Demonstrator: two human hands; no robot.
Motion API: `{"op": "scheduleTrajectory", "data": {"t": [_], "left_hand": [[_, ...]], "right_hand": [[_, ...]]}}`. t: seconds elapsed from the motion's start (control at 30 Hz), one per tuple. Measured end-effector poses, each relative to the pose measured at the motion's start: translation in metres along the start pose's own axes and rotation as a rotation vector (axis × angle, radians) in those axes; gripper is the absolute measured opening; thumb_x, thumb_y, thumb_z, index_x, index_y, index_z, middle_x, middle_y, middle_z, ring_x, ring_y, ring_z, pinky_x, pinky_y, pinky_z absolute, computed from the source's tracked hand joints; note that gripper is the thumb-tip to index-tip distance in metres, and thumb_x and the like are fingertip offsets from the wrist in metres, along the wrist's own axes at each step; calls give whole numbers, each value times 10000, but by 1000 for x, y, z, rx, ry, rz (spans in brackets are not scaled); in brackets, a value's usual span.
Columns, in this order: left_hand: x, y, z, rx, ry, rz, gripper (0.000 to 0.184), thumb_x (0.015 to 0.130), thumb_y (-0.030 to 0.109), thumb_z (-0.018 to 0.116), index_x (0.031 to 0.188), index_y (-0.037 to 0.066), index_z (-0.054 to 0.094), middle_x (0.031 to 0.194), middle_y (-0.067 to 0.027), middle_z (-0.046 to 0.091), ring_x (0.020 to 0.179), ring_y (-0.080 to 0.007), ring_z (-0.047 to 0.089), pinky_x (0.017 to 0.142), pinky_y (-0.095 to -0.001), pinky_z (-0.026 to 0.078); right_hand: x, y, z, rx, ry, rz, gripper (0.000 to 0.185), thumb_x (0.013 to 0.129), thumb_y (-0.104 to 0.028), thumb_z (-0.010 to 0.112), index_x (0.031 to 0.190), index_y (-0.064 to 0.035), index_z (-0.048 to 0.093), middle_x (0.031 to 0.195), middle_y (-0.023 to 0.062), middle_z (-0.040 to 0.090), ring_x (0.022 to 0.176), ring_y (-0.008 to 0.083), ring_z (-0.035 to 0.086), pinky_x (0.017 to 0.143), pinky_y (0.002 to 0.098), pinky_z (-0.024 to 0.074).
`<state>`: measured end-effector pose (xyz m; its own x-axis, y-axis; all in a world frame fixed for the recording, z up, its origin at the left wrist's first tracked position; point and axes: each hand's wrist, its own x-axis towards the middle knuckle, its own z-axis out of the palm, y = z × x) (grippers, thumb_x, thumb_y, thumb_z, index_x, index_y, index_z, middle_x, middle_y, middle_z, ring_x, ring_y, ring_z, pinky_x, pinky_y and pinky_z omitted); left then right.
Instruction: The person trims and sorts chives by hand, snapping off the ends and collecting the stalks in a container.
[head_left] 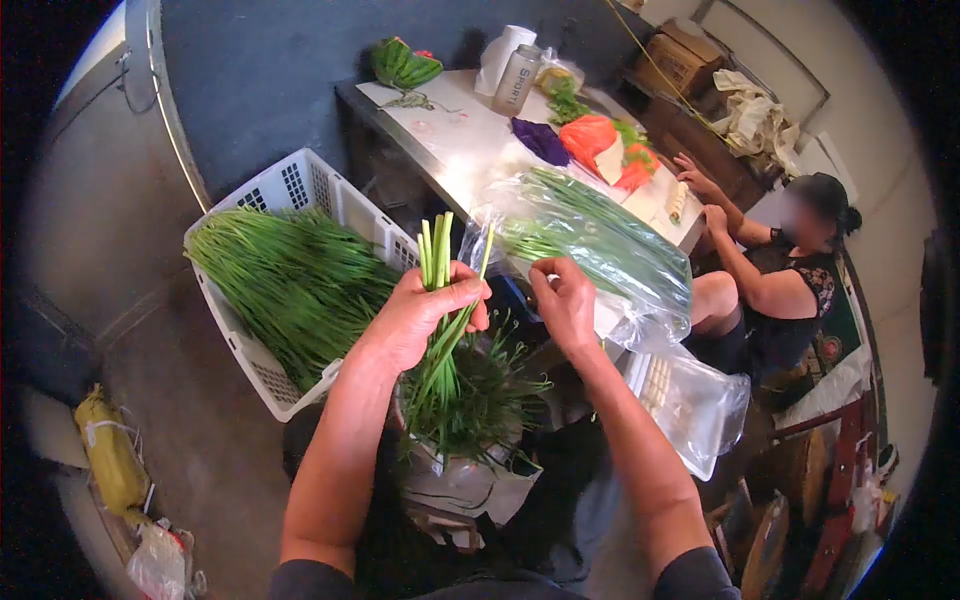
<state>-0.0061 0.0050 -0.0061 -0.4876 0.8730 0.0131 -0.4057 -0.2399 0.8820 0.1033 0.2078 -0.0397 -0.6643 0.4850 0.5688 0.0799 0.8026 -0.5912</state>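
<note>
My left hand [430, 310] is wrapped round a small bunch of garlic chives [436, 250]. Their pale stalk ends point up, while the green leaves hang below the fist. One stalk stands apart from the others, near the thumb. To the right of it, my right hand [566, 300] is closed with the fingers curled together; whether anything is in it is hidden. Beneath my hands, a heap of dark green leaf scraps [480, 400] lies in a container between my legs. A white plastic crate [285, 400] on my left holds a thick layer of long chives [290, 285].
On the table [445, 110] lie bagged chives [600, 245], a bottle [515, 80], a cut watermelon [405, 63] and red bags [588, 138]. A co-worker [800, 250] sits at its right. A white tray [690, 405] is beside my right arm, a yellow sack [108, 450] at far left.
</note>
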Motion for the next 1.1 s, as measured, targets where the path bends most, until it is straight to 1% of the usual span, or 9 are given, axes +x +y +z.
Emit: {"op": "scheduleTrajectory", "data": {"t": [0.13, 0.2, 0.3, 0.47, 0.6, 0.73, 0.93, 1.03, 1.1], "left_hand": [[-1, 4, 1, -36, -46, 21, 182, 881, 198, 660, 920, 27, 615, 712, -88, 644, 589, -154, 597, 554, -270, 454], [0, 4, 1, -80, -13, 60, 188, 893, 195, 646, 923, 16, 597, 699, -94, 628, 555, -170, 589, 533, -290, 471], [4, 2, -5, -131, 49, 51, 191, 901, 199, 635, 916, 16, 582, 687, -92, 613, 527, -179, 582, 516, -309, 487], [2, 5, -5, -197, 141, 79, 199, 889, 233, 649, 917, 53, 569, 613, -12, 488, 428, -87, 378, 445, -263, 323], [3, 3, -8, -183, 111, 107, 207, 876, 237, 666, 909, 57, 569, 614, -9, 490, 427, -88, 385, 441, -268, 328], [1, 4, -7, -191, 120, 75, 197, 864, 225, 675, 896, 61, 571, 608, -4, 486, 417, -85, 375, 432, -263, 314], [2, 3, -6, -187, 117, 77, 182, 858, 207, 677, 887, 63, 570, 597, -4, 487, 415, -86, 381, 424, -261, 300], [2, 3, -7, -179, 122, 69, 181, 851, 198, 684, 894, 67, 567, 597, -6, 491, 415, -87, 387, 424, -263, 303], [3, 3, -7, -184, 122, 64, 184, 846, 195, 689, 899, 69, 565, 599, -6, 493, 416, -87, 390, 425, -263, 306]], "right_hand": [[17, 4, 5, -198, -47, -112, 148, 846, -138, 629, 892, 3, 638, 844, 125, 624, 647, 238, 609, 602, 357, 475], [21, 2, 6, -288, -108, -155, 161, 833, -152, 628, 914, -14, 648, 907, 150, 605, 773, 338, 616, 688, 408, 483], [24, 2, 8, -359, -188, -104, 178, 832, -164, 619, 932, -19, 647, 951, 158, 604, 842, 374, 607, 736, 439, 479], [28, -1, 6, -445, -270, -118, 180, 836, -172, 612, 959, -47, 651, 957, 156, 600, 842, 366, 612, 737, 447, 486], [30, 4, 7, -461, -293, -182, 139, 830, -160, 588, 908, -47, 604, 920, 192, 587, 768, 391, 623, 669, 486, 513], [31, 5, 8, -471, -292, -182, 145, 828, -157, 576, 926, -57, 613, 913, 188, 591, 777, 382, 630, 670, 480, 520], [39, 6, 8, -493, -327, -149, 163, 811, -166, 579, 925, -58, 623, 936, 193, 600, 788, 397, 626, 691, 489, 516], [43, 5, 3, -585, -419, -43, 159, 806, -193, 616, 897, -70, 661, 967, 171, 608, 851, 361, 624, 746, 450, 501], [43, 6, -3, -536, -421, -128, 167, 804, -196, 587, 833, -34, 612, 948, 206, 596, 803, 407, 620, 705, 507, 504]]}}
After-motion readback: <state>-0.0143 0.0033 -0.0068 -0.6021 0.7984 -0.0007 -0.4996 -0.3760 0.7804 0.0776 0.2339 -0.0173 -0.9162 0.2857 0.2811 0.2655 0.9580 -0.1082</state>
